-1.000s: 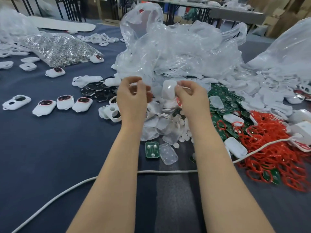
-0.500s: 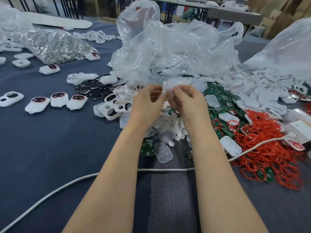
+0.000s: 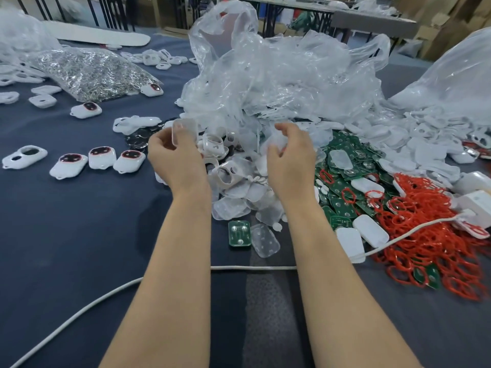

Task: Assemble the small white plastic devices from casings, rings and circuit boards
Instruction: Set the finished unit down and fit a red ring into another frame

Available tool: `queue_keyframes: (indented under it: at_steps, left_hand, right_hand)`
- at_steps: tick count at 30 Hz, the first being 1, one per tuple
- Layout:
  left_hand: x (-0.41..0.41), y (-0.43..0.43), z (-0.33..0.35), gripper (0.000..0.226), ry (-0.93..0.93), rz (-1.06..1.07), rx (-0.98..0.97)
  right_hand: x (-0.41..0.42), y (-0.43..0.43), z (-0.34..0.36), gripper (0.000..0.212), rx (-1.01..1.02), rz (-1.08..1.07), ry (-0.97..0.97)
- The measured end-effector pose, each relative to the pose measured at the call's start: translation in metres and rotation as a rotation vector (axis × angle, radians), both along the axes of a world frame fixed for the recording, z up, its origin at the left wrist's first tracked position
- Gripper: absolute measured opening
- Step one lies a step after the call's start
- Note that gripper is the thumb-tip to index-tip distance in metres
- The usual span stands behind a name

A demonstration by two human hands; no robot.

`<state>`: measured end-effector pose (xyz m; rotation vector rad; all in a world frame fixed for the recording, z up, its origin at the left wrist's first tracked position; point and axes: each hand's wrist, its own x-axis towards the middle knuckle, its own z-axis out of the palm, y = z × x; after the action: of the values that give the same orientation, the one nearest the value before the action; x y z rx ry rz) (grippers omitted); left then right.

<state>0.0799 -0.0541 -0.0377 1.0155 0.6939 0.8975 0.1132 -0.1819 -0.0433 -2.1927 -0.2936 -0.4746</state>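
My left hand [image 3: 175, 158] holds a small translucent plastic cover [image 3: 184, 130] upright between thumb and fingers. My right hand [image 3: 291, 155] hovers over the pile of translucent covers [image 3: 239, 200] with fingers curled; something pale and clear sits at its fingertips, but I cannot tell whether it is held. White casings with holes [image 3: 223, 171] lie between the hands. Green circuit boards [image 3: 342, 166] are heaped to the right, with red rings [image 3: 430, 235] beyond them. One circuit board [image 3: 239, 233] and one cover [image 3: 265, 240] lie apart near my forearms.
Three assembled white devices [image 3: 101, 159] sit in a row at the left, with an open casing [image 3: 25, 155] beside them. Crumpled clear bags [image 3: 279, 75] rise behind the piles. A bag of metal parts [image 3: 87, 73] lies far left. A white cable [image 3: 252, 267] crosses the dark cloth.
My hands were together at the centre working one piece. They have separated: the left moved left carrying the translucent cover, and the right drew back to the right over the pile.
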Motion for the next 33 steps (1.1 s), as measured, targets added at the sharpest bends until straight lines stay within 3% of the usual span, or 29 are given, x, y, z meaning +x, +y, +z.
queue_keyframes:
  at_steps: [3,7,9,12,17,20,22,25,30,33]
  left_hand:
    - [0.001,0.005,0.001,0.006,-0.014,0.134,0.008]
    - [0.001,0.007,-0.002,0.008,-0.032,0.141,-0.034]
    - [0.001,0.006,-0.003,0.012,-0.033,0.114,-0.020]
    - [0.002,0.003,-0.004,0.023,-0.031,0.038,0.131]
    - [0.004,-0.021,-0.010,0.033,0.174,-0.257,0.765]
    - [0.004,-0.033,-0.015,0.041,0.248,-0.431,0.949]
    - [0.004,-0.039,-0.015,0.046,0.278,-0.419,1.032]
    - [0.004,-0.043,-0.011,0.040,0.236,-0.360,1.052]
    - [0.003,-0.055,-0.007,0.031,0.164,-0.551,0.842]
    - [0.006,-0.056,-0.007,0.008,0.197,-0.539,0.783]
  right_hand:
    - [0.001,0.029,0.007,0.027,-0.076,0.069,-0.078]
    - [0.008,0.073,0.003,0.044,-0.526,0.170,0.072]
    - [0.011,0.086,-0.001,0.037,-0.597,0.106,0.065]
    - [0.016,0.085,0.001,0.026,-0.352,0.079,0.059]
    - [0.021,0.021,0.020,0.024,0.030,-0.003,0.074]
    - [0.022,-0.021,0.021,0.014,0.310,-0.008,0.228]
    - [0.016,-0.037,0.017,0.011,0.469,0.036,0.323]
    - [0.007,-0.047,0.011,0.016,0.565,0.083,0.356]
    - [-0.001,-0.039,0.006,0.013,0.651,0.149,0.402]
    - [-0.004,-0.031,0.007,0.020,0.527,0.253,0.448]
